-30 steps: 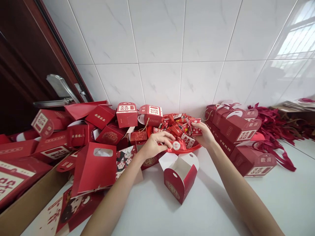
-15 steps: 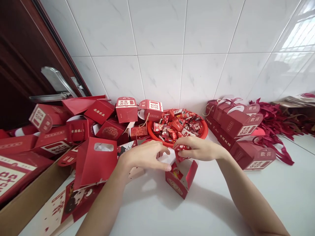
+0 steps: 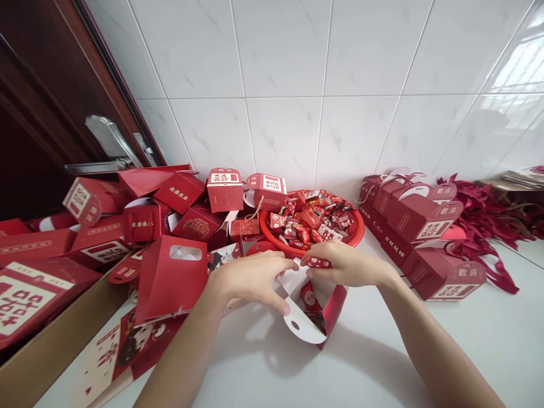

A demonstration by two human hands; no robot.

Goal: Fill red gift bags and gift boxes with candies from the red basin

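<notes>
A small red candy box [image 3: 334,310], white on the inside, stands open on the white table between my hands. One rounded white flap [image 3: 304,328] with a hole leans out at its front left. Inside lies a red-wrapped candy [image 3: 311,297]. My left hand [image 3: 250,280] has its thumb against the white flap and its fingers at the box's left side. My right hand [image 3: 346,263] pinches a red, white-dotted piece at the box's back edge, seemingly a flap; the fingers partly cover it. Just behind is a red basket [image 3: 361,231] full of wrapped candies [image 3: 312,217].
Many red boxes [image 3: 172,280] are heaped at left, some inside a cardboard carton [image 3: 63,334]. More closed boxes [image 3: 444,275] stand in rows at right, beside dark red ribbons [image 3: 476,218]. A tiled wall [image 3: 280,130] closes off the back; a door handle [image 3: 106,161] is at left.
The box's rounded flap has swung outward, showing its white inside, and the box's opening is wider. My hands stay close to it. The view has shifted slightly.
</notes>
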